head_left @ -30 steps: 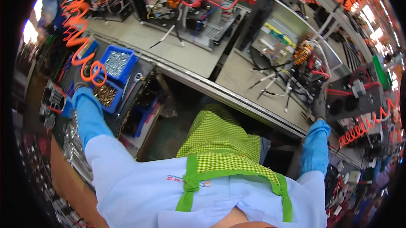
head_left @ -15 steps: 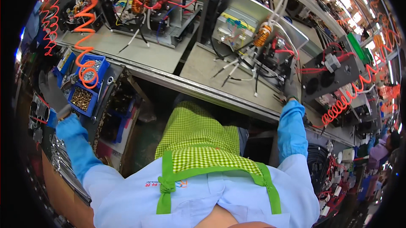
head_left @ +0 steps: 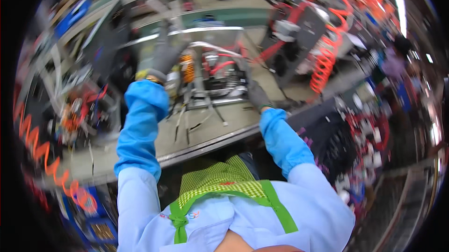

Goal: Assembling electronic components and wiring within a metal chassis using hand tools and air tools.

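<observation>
In front of me stands an open metal chassis with a wire-wound copper coil (head_left: 188, 68), red wires (head_left: 223, 67) and a dark component block (head_left: 227, 83). White and black cable ends (head_left: 188, 123) hang out over its front edge. My left hand (head_left: 163, 58), in a grey glove, is over the chassis's left part beside the coil; its fingers are smeared by motion, and whether it holds anything does not show. Gloved in grey too, my right hand (head_left: 256, 94) rests against the chassis's right side. Its fingers are blurred and partly hidden.
Another wired unit (head_left: 72, 116) stands on the bench at left. A black panel with round openings (head_left: 292, 46) is at right. Orange coiled hoses (head_left: 322, 65) hang on both sides. Blue parts bins (head_left: 100, 228) are at lower left, and bundled wires (head_left: 369, 144) at lower right.
My left hand has left the parts bins and come over the chassis. My right hand stays at the chassis's right side. The view has swung to the right.
</observation>
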### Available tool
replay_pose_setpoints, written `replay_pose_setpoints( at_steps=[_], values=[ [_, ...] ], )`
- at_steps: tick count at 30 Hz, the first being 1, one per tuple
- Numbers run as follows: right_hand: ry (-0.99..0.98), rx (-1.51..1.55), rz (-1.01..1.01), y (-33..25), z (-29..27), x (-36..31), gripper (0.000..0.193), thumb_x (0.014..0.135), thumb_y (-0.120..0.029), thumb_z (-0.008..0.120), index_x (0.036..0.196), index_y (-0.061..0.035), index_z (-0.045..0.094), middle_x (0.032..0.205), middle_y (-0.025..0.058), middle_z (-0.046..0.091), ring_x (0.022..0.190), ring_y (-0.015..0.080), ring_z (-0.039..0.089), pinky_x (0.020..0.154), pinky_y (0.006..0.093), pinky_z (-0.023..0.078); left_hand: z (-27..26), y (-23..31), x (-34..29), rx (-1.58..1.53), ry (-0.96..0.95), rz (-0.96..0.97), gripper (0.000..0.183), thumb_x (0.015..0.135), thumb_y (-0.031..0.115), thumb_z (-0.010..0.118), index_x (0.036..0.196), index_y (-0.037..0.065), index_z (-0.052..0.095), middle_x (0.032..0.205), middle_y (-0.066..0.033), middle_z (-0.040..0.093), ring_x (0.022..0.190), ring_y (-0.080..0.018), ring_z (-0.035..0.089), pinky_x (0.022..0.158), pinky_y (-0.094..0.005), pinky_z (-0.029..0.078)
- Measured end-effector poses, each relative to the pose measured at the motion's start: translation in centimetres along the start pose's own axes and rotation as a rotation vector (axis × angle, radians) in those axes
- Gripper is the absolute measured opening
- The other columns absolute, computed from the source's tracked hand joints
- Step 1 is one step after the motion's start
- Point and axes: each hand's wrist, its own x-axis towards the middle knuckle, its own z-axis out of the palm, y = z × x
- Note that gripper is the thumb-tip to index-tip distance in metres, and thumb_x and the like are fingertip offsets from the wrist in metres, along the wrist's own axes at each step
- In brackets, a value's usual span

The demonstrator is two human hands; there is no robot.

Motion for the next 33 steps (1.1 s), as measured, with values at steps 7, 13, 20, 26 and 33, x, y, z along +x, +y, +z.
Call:
replay_pose_setpoints(
  at_steps=[7,13,20,26,33],
  values=[
    [0.062,-0.229,0.071,-6.3,-4.3,-11.7,0.049,0.088,-0.040,0.051,0.116,0.0006,0.054,0.110,0.0229,0.056,0.106,0.0382,0.052,0.093,0.0458,0.041,1.0,2.2,7.5,-0.872,-0.187,-0.103,0.039,0.092,0.012,0.053,0.130,0.004,0.051,0.109,-0.0080,0.061,0.086,-0.0138,0.059,0.072,-0.0277,0.048],
    [-0.210,0.009,0.390,-14.2,-13.8,-24.5,0.056,0.088,-0.048,0.052,0.124,-0.0063,0.051,0.124,0.0197,0.049,0.114,0.0378,0.050,0.098,0.0436,0.039,-1.0,10.3,6.0,-0.671,-0.756,-0.265,0.035,0.092,0.025,0.055,0.115,-0.001,0.059,0.081,-0.0040,0.058,0.069,-0.0090,0.055,0.054,-0.0250,0.044],
    [-0.029,0.028,0.512,-16.7,-17.9,-34.1,0.051,0.087,-0.046,0.053,0.119,-0.0068,0.055,0.117,0.0186,0.052,0.109,0.0366,0.053,0.094,0.0440,0.042,0.8,8.2,0.2,-0.599,-0.728,-0.084,0.030,0.093,0.019,0.055,0.117,0.002,0.058,0.110,-0.0105,0.059,0.098,-0.0169,0.055,0.084,-0.0298,0.044],
    [0.161,-0.055,0.545,-15.0,-23.3,-42.9,0.047,0.086,-0.045,0.054,0.113,-0.0067,0.055,0.112,0.0180,0.056,0.104,0.0366,0.054,0.091,0.0462,0.042,-1.5,15.3,-0.2,-0.363,-0.493,-0.011,0.050,0.093,0.022,0.059,0.135,0.000,0.043,0.110,-0.0132,0.059,0.097,-0.0190,0.056,0.081,-0.0316,0.044],
    [0.204,-0.011,0.697,-12.3,-33.1,-55.6,0.048,0.088,-0.045,0.053,0.118,-0.0077,0.052,0.109,0.0177,0.058,0.104,0.0360,0.055,0.089,0.0448,0.044,-0.8,38.5,-5.0,-0.324,-0.172,0.463,0.045,0.092,0.021,0.056,0.132,0.002,0.046,0.125,-0.0166,0.054,0.112,-0.0276,0.054,0.105,-0.0460,0.031]
  ],
)
